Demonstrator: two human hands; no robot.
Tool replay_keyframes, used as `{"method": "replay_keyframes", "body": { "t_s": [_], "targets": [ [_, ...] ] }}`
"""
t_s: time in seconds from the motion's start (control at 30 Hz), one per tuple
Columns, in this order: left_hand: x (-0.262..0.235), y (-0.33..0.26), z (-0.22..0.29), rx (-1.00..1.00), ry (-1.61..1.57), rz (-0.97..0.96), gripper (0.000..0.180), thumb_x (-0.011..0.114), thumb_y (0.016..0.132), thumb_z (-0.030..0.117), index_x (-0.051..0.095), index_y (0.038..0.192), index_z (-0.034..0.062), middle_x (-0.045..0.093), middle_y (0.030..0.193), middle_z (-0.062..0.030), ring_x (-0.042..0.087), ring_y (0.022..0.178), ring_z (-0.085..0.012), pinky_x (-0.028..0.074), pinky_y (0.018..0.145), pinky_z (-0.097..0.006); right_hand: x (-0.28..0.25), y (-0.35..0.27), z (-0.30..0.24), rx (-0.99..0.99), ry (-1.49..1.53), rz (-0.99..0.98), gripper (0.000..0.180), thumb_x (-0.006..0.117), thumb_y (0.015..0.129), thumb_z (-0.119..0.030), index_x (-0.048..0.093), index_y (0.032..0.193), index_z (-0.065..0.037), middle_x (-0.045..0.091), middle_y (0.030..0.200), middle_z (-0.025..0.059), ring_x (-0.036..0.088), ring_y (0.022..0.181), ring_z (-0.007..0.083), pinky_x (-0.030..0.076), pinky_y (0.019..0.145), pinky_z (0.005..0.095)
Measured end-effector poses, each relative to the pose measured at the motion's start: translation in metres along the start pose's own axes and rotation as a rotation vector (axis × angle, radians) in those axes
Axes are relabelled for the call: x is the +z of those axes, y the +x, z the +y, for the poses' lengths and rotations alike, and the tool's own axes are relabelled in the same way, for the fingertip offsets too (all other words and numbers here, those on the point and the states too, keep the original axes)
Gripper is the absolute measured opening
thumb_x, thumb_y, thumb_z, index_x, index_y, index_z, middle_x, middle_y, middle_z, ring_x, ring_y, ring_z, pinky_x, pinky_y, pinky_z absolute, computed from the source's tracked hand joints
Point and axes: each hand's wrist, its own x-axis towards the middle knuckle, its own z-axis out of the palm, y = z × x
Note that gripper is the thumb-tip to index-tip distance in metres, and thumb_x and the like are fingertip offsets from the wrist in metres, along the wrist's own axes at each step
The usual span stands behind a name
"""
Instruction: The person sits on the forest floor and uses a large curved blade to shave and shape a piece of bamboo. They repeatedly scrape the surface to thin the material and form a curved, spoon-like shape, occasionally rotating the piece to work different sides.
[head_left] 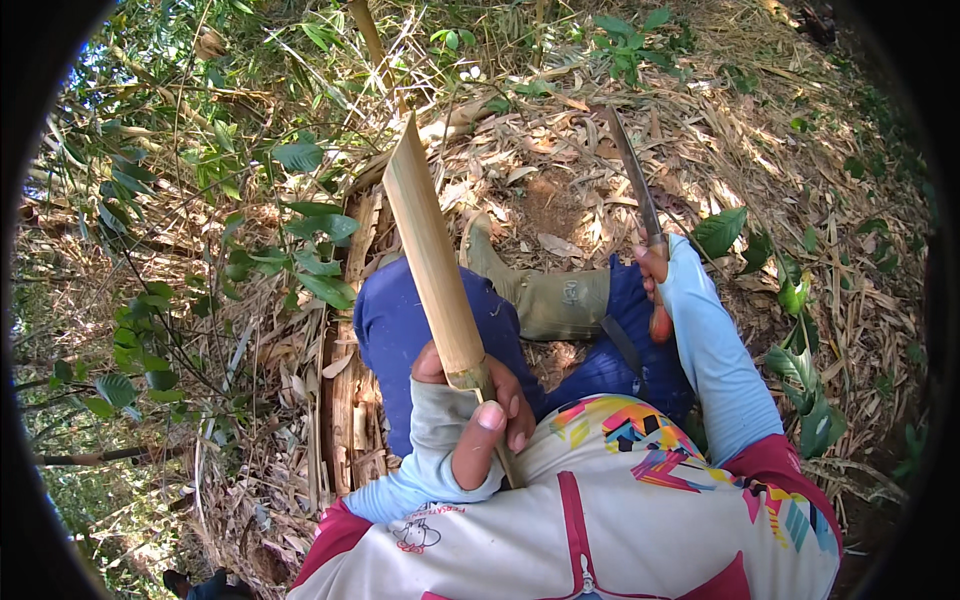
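Note:
My left hand [478, 415] is closed around the lower end of a pale bamboo piece [432, 255]. Its upper end is cut at a slant to a sharp tip, and it leans a little to the left as it points away from me. A node ring shows just above my fingers, and a thin strip runs down from it past my thumb. Off to the right, my right hand [652, 268] grips the reddish handle of a long machete [634, 175]. The dark blade points up and away, well apart from the bamboo.
My bent knee in blue trousers [385, 320] and a green rubber boot [560, 303] lie beneath my hands. Dry leaf litter [800, 180] covers the slope. Leafy green stems [320, 250] stand at left, a sapling [800, 340] at right. A split log [355, 420] lies beside my left arm.

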Motion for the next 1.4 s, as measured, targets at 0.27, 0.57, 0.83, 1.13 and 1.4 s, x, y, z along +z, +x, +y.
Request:
{"method": "replay_keyframes", "body": {
  "t_s": [0.27, 0.57, 0.83, 1.13, 1.4],
  "targets": [
    [0.003, 0.006, 0.001, -0.012, 0.099, -0.018, 0.057, 0.058, 0.094, 0.018, 0.023, 0.140, 0.0219, 0.048, 0.084, -0.0101, 0.050, 0.053, -0.0149, 0.045, 0.050, -0.031, 0.032, -0.073, -0.081, -0.581, -0.272, -0.019, 0.047, 0.071, 0.082, -0.006, 0.054, 0.126, -0.004, 0.057, 0.076, -0.0010, 0.054, 0.070, 0.0076, 0.046, 0.067, 0.0247],
    [0.000, 0.002, 0.003, -0.091, 0.158, 0.025, 0.056, 0.061, 0.094, 0.022, 0.026, 0.137, 0.0136, 0.049, 0.083, -0.0089, 0.051, 0.054, -0.0145, 0.046, 0.051, -0.030, 0.061, -0.112, -0.141, -1.044, -0.852, -0.271, 0.022, 0.072, 0.066, -0.015, 0.067, 0.088, -0.011, 0.063, 0.070, 0.0082, 0.063, 0.068, 0.0302, 0.046, 0.062, 0.0429],
    [0.001, 0.003, 0.010, -0.015, 0.233, -0.004, 0.052, 0.054, 0.093, 0.010, 0.025, 0.136, 0.0056, 0.051, 0.084, -0.0108, 0.052, 0.055, -0.0148, 0.046, 0.049, -0.029, 0.078, -0.117, -0.145, -1.227, -1.048, -0.397, 0.015, 0.065, 0.068, -0.025, 0.062, 0.078, -0.014, 0.056, 0.057, 0.0050, 0.061, 0.058, 0.0266, 0.035, 0.053, 0.0485],
    [0.003, -0.001, 0.017, -0.084, 0.254, 0.035, 0.053, 0.057, 0.093, 0.014, 0.028, 0.135, 0.0016, 0.056, 0.086, -0.0088, 0.054, 0.060, -0.0102, 0.047, 0.055, -0.025, 0.084, -0.119, -0.148, -1.207, -1.152, -0.446, 0.017, 0.063, 0.071, -0.025, 0.063, 0.083, -0.013, 0.055, 0.055, 0.0051, 0.061, 0.057, 0.0273, 0.037, 0.054, 0.0491],
    [-0.005, -0.006, 0.017, -0.137, 0.343, 0.006, 0.043, 0.060, 0.093, 0.018, 0.040, 0.126, -0.0008, 0.056, 0.074, -0.0026, 0.055, 0.063, -0.0086, 0.045, 0.060, -0.023, 0.084, -0.115, -0.150, -1.230, -1.195, -0.400, 0.018, 0.061, 0.074, -0.026, 0.064, 0.085, -0.012, 0.056, 0.058, 0.0057, 0.061, 0.058, 0.0287, 0.038, 0.056, 0.0479]
  ]
}}
